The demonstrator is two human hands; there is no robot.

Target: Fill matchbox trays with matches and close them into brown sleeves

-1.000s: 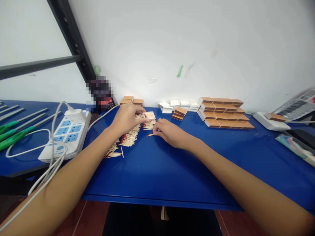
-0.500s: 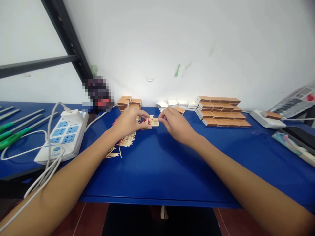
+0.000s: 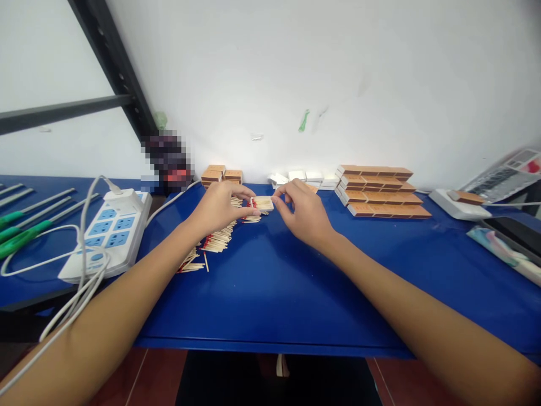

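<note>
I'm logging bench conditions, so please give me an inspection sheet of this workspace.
Surface: glossy blue tabletop.
Job's things: small white tray filled with matches; loose red-tipped matches spread mainly leftward of it.
Clutter: stacked brown matchboxes at the back; green-handled tools at left.
Hands: left hand pinches the tray; right hand is at its opposite end, contact unclear.
Cables: white cables over and beside the power strip.
Surroundings: pale wall with marks; black metal frame at left.

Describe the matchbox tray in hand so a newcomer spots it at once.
Look over the blue table to the gap between the left hand and right hand. There, the left hand holds a small white matchbox tray. Unlike the brown matchboxes stacked by the wall, it is open, showing matches.
</note>
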